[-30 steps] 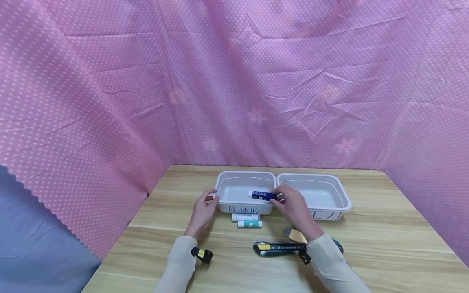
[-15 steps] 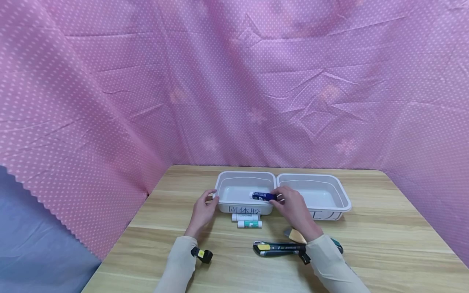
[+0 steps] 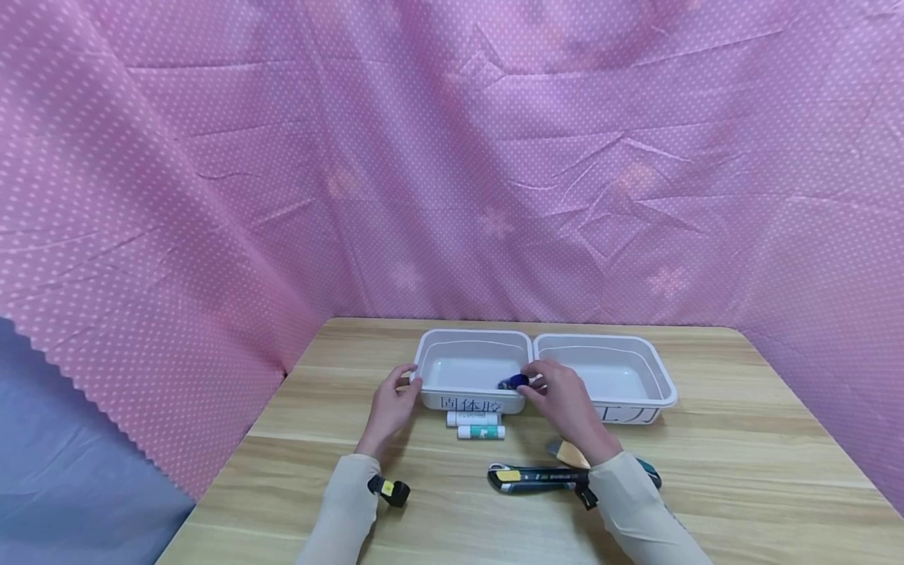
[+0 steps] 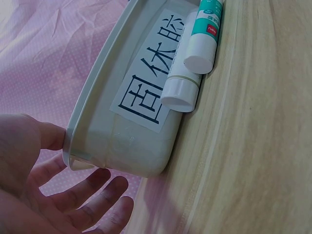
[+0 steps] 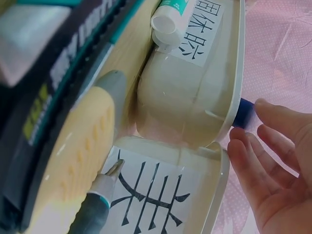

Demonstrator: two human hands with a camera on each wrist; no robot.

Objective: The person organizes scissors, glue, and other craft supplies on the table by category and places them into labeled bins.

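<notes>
My right hand (image 3: 565,396) pinches the end of a dark blue glue stick (image 3: 519,381) over the front right of the left white plastic box (image 3: 438,402). The stick tilts down inside, its lower part hidden by the front wall; in the right wrist view its blue end (image 5: 243,113) shows above the rim, by my thumb. My left hand (image 3: 391,404) holds that box's left front corner, thumb and fingers at the rim (image 4: 70,146). Two more glue sticks, one white (image 3: 473,419), one white and green (image 3: 482,432), lie before the box.
A second white box (image 3: 667,392) stands right beside the first; both bear paper labels with black characters. Utility knives (image 3: 540,477), one with a yellowish handle (image 3: 570,454), lie under my right forearm. Pink dotted cloth (image 3: 494,196) hangs behind the wooden table (image 3: 424,518).
The blue glue stick has gone from lying nearly level over the box to tilting down into it, showing less of itself. My left hand keeps its place on the box.
</notes>
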